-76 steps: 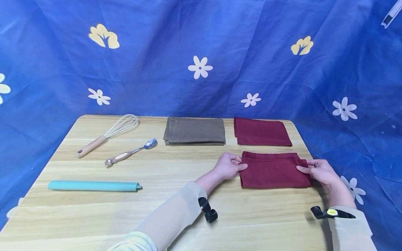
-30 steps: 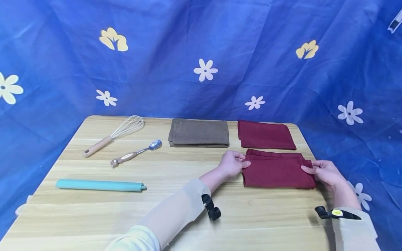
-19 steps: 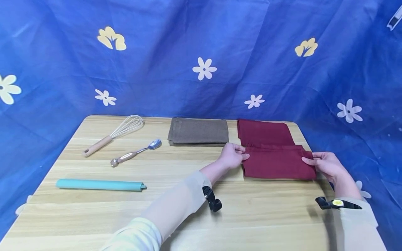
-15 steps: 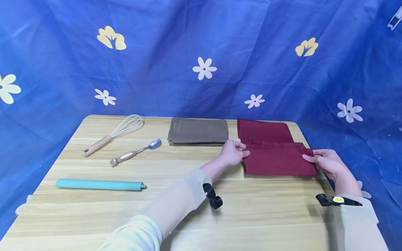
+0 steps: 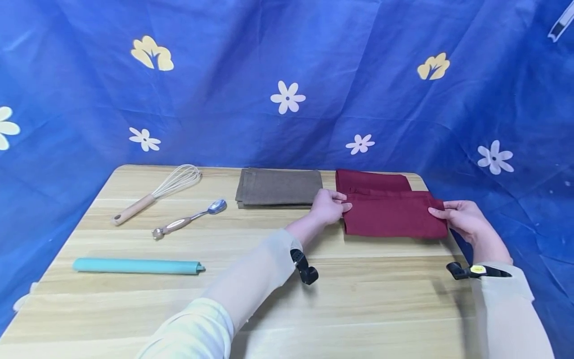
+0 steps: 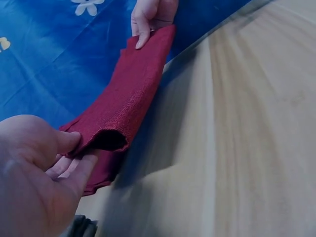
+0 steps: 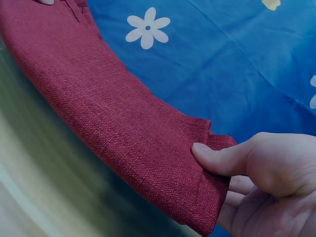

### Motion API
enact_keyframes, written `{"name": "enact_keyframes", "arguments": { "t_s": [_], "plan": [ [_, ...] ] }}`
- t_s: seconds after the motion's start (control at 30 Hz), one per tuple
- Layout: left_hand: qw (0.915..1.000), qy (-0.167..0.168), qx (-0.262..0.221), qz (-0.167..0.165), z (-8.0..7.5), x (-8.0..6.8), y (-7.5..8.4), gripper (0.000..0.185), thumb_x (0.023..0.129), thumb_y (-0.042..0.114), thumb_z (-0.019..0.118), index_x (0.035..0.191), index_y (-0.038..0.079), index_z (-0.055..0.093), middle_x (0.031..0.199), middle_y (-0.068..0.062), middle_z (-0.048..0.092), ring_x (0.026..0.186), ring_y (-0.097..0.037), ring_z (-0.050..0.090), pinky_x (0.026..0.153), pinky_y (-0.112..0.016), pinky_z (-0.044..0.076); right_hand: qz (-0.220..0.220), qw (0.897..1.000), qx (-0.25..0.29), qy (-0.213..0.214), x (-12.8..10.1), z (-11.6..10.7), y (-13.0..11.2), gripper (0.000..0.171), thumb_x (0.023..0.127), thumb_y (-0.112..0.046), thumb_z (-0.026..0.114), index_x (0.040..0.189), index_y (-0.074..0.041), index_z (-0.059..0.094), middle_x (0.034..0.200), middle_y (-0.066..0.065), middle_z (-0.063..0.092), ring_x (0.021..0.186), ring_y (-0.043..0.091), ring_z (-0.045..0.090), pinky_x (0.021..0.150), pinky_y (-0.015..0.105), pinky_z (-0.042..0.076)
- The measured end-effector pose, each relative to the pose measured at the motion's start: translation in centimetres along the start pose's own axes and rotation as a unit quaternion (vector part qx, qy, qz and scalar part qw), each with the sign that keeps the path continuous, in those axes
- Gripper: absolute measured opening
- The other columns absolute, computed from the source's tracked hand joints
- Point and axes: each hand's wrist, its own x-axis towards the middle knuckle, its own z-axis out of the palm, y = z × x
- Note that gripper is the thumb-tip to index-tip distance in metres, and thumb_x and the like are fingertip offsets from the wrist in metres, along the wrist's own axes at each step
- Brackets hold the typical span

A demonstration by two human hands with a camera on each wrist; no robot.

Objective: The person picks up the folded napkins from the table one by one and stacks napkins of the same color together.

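Between both hands a folded dark red cloth napkin [image 5: 394, 217] is held raised off the table, its folded edge facing the person. My left hand [image 5: 329, 206] pinches its left end, thumb on top and fingers beneath. At the other end my right hand [image 5: 464, 219] pinches the corner the same way, as the right wrist view shows with the thumb [image 7: 212, 157] on the cloth. Behind and partly under it lies a second folded dark red napkin [image 5: 374, 180], its front part hidden. Close to the left hand is a folded grey-brown cloth [image 5: 280, 188].
On the left of the wooden table [image 5: 278, 319] lie a whisk [image 5: 157, 194], a scoop-like spoon with a beige handle [image 5: 188, 219] and a rolled turquoise sheet or mat [image 5: 136, 266]. A blue flowered curtain [image 5: 224, 75] hangs behind the table's back edge.
Both hands have lifted the held napkin and carried it away from the person, so that it now overlaps the rear red napkin. The other things on the table stay where they were.
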Motion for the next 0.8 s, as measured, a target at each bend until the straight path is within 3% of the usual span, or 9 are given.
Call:
{"name": "enact_keyframes", "arguments": {
  "t_s": [0.2,0.43,0.8],
  "plan": [
    [0.9998,0.015,-0.014,-0.003,-0.4,0.9,0.6,0.021,0.093,0.007,0.083,0.112,0.000,0.077,0.094,-0.008,0.071,0.088,-0.016,0.064,0.072,-0.023,0.052,-0.024,0.999,0.022,0.000,1.3,0.3,-1.2,0.008,0.097,-0.015,0.081,0.094,-0.020,0.075,0.087,-0.011,0.074,0.078,0.005,0.071,0.072,0.022,0.061],
    [0.9984,0.029,-0.046,-0.013,-0.5,2.3,0.5,0.019,0.094,0.006,0.080,0.111,0.000,0.077,0.101,-0.009,0.071,0.083,-0.016,0.065,0.069,-0.024,0.052,-0.029,0.997,0.066,-0.006,2.8,0.3,-2.2,0.017,0.097,-0.005,0.078,0.085,-0.017,0.077,0.082,-0.006,0.074,0.072,0.006,0.071,0.067,0.023,0.061],
    [0.9966,0.057,-0.052,-0.031,-0.3,4.5,0.6,0.017,0.092,0.003,0.082,0.107,0.002,0.076,0.095,-0.009,0.069,0.090,-0.019,0.065,0.079,-0.029,0.055,-0.035,0.998,0.055,0.013,5.3,0.7,-2.5,0.016,0.098,-0.004,0.076,0.087,-0.016,0.076,0.082,-0.005,0.073,0.072,0.005,0.069,0.067,0.023,0.060]
  ]
}}
